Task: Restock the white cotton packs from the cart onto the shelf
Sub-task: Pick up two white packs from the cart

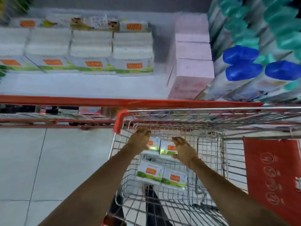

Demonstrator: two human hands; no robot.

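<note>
Risk of a slipped pair: left hand and right hand, fingers spread, flanking two cotton packs at lower centre — contact unclear through blur. Two more packs below in the wire cart; shelf rows upper left, front strip bare.

Labels on the cotton packs are too blurred to read.

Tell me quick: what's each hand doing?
Left hand: open, on a cotton pack in the cart.
Right hand: open, against the neighbouring pack.
</note>
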